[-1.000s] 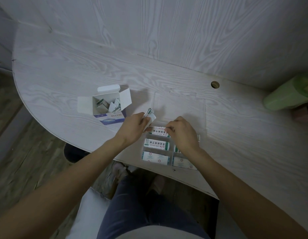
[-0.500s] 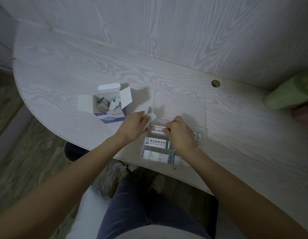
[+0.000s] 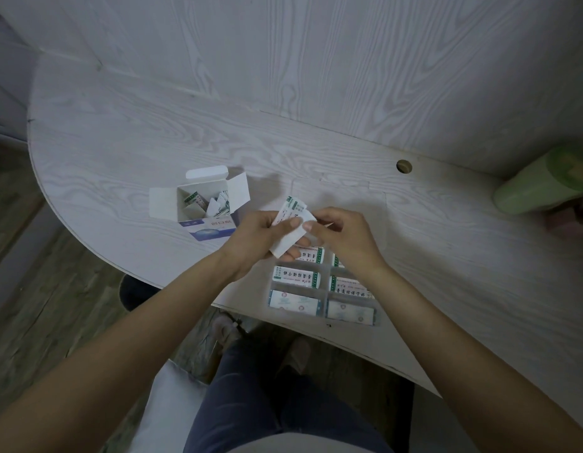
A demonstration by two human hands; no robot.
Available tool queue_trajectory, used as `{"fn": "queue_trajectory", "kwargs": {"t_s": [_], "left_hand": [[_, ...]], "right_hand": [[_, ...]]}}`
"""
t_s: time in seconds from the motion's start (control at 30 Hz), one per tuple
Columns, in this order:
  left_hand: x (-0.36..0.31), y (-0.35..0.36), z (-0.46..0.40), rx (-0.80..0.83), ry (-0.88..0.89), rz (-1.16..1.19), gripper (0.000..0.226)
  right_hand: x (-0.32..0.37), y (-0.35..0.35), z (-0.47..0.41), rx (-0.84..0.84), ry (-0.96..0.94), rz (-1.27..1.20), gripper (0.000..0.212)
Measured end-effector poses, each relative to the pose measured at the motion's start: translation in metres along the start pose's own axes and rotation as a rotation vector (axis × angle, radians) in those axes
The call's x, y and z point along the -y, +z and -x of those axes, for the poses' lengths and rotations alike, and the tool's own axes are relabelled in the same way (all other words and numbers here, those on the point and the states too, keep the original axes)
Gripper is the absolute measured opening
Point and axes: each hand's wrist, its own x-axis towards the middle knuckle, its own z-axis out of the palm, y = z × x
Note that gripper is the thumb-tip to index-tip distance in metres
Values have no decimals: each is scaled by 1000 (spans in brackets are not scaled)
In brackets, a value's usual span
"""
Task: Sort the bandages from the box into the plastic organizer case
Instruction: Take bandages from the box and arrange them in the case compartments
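Head view: the bandages [image 3: 291, 228] form a small stack held above the table [image 3: 120, 142], long axis running from near-left to far-right. The left hand [image 3: 264, 237] grips them, thumb on top; the right hand [image 3: 340, 235] pinches their right edge. Below lies the case [image 3: 322, 289], bandages in its compartments. The open box [image 3: 208, 207] stands left; a green bottle [image 3: 541, 183] lies far right.

Both hands, left [image 3: 254, 238] and right [image 3: 342, 233], hold wrapped bandages [image 3: 291, 228] above the clear organizer case [image 3: 324, 289], box [image 3: 206, 207] nearby.
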Motion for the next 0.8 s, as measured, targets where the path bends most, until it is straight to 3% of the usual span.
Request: {"fn": "queue_trajectory", "kwargs": {"t_s": [0.27,0.43,0.5,0.6,0.8], "left_hand": [[-10,3,2,39,4,-16,35],[-5,-7,-3,-131,70,-78,35],[-2,-11,-4,-172,75,-58,35],[3,-14,-5,-222,76,-36,33],[21,-21,-15,-312,89,-217,34]], "right_hand": [[1,-5,0,-86,77,-283,11],[-3,-9,-2,-33,142,-561,9],[-7,-9,-3,-62,161,-505,14],[-18,-8,-4,-112,145,-221,11],[-39,6,-5,-154,135,127,12]]}}
